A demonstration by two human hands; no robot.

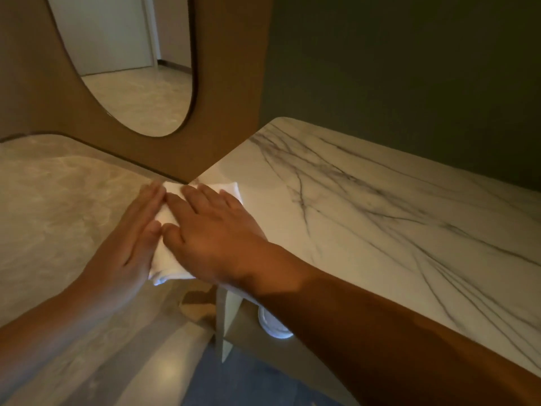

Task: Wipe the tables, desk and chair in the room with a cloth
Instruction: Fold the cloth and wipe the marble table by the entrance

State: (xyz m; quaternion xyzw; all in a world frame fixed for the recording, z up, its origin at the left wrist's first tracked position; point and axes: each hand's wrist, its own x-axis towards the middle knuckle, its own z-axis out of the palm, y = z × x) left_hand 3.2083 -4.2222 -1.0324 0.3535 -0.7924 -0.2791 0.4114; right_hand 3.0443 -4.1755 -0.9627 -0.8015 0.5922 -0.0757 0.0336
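A folded white cloth (pixel 168 206) lies at the near left corner of a white marble desk (pixel 366 218) with grey veins. My left hand (pixel 131 232) lies flat on the cloth's left side, fingers straight. Beside it my right hand (pixel 210 230) presses flat on the cloth's right side, fingers spread. Both hands cover most of the cloth; only its middle strip, far edge and near corner show.
A brown panel (pixel 234 83) with an oval mirror (pixel 128 60) stands just beyond the cloth. A dark green wall (pixel 409 68) runs behind the desk. Beige marble floor (pixel 52 206) lies left. A white shoe (pixel 272 323) shows under the desk edge.
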